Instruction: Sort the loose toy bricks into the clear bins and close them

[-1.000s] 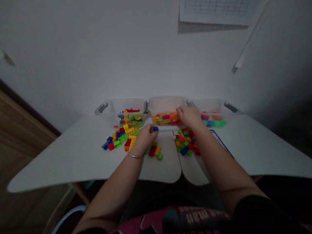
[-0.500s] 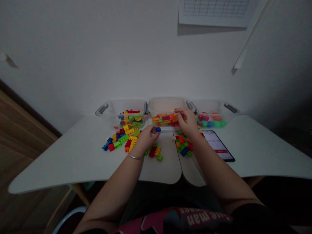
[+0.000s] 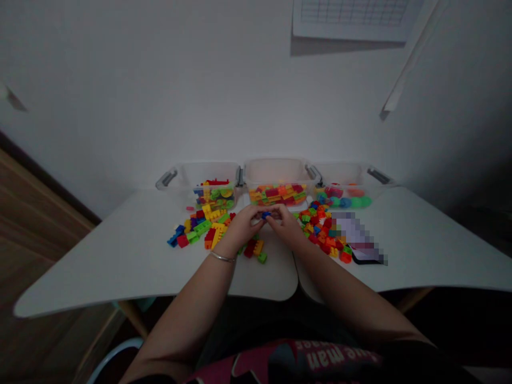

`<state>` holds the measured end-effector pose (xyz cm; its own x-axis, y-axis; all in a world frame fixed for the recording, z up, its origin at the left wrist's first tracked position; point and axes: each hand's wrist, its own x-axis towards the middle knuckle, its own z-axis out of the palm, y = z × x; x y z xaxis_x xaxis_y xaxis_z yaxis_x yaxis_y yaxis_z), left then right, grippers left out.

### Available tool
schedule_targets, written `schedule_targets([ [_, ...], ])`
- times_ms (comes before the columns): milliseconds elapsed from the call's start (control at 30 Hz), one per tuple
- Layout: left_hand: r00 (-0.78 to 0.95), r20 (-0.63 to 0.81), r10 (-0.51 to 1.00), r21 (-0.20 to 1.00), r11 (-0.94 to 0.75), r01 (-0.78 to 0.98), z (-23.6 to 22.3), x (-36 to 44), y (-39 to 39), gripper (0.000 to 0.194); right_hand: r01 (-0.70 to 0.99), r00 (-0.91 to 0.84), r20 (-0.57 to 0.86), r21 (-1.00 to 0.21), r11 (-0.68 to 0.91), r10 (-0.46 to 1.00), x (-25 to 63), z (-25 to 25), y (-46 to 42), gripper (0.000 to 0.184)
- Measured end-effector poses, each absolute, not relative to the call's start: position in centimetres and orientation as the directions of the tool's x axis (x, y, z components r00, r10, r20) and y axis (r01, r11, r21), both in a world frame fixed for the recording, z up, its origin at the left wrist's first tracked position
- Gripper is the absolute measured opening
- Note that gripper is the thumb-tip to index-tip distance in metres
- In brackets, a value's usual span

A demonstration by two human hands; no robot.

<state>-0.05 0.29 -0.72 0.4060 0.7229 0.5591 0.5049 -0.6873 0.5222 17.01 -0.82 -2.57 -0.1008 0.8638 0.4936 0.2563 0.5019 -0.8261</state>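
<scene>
The left hand (image 3: 242, 226) and the right hand (image 3: 286, 226) came together over the middle of the tabletop (image 3: 100, 261). Between them was a small blue block (image 3: 266, 215). The fingers of both hands were pinched on it, one hand from each side. The hands hid most of the block, so its shape was hard to see.

There was a lot of stuff all around. A big pile of blocks (image 3: 200, 227) lay toward the left edge of the tabletop, and the left hand covered part of it. A few more blocks (image 3: 254, 248) poked out by the left wrist, on the side of the near edge. Another pile (image 3: 320, 229) sat just past the right hand, and it reached close to a phone (image 3: 356, 237). The phone lay on the right part of the tabletop, and its screen was too blurry to read.

Three clear boxes stood in a row along the far edge, in front of the hands. The left box (image 3: 192, 175) and the middle box (image 3: 276, 168) had bright toy pieces inside. The right box (image 3: 340, 172) had round colored things in it. Behind them was the wall (image 3: 200, 85), with a paper (image 3: 352, 21) up high.
</scene>
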Motion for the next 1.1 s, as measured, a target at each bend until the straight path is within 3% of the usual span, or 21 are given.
schedule_targets([
  [267,0.434,0.572,0.696,0.516,-0.717,0.469,-0.8,0.0,0.3,0.027,0.180,-0.066,0.434,-0.881,0.438,0.899,17.2,-3.2,-0.4,0.031],
  [500,0.425,0.557,0.714,0.519,-0.698,0.492,-0.8,0.0,0.2,0.025,0.264,-0.112,0.463,-0.839,0.475,0.879,17.6,-2.4,-0.8,0.023],
  [700,0.348,0.556,0.755,0.536,-0.645,0.544,-0.8,0.0,0.2,0.017,0.411,-0.036,0.583,-0.731,0.544,0.811,18.5,-1.1,-0.8,0.021],
  [900,0.228,0.542,0.809,0.567,-0.552,0.612,-0.6,-0.3,0.4,0.014,0.620,0.119,0.777,-0.545,0.565,0.619,21.0,2.7,-0.2,0.019],
  [1100,0.198,0.540,0.818,0.574,-0.530,0.624,-0.3,-0.4,0.5,0.013,0.765,0.184,0.807,-0.476,0.434,0.561,24.6,5.8,2.6,0.021],
])
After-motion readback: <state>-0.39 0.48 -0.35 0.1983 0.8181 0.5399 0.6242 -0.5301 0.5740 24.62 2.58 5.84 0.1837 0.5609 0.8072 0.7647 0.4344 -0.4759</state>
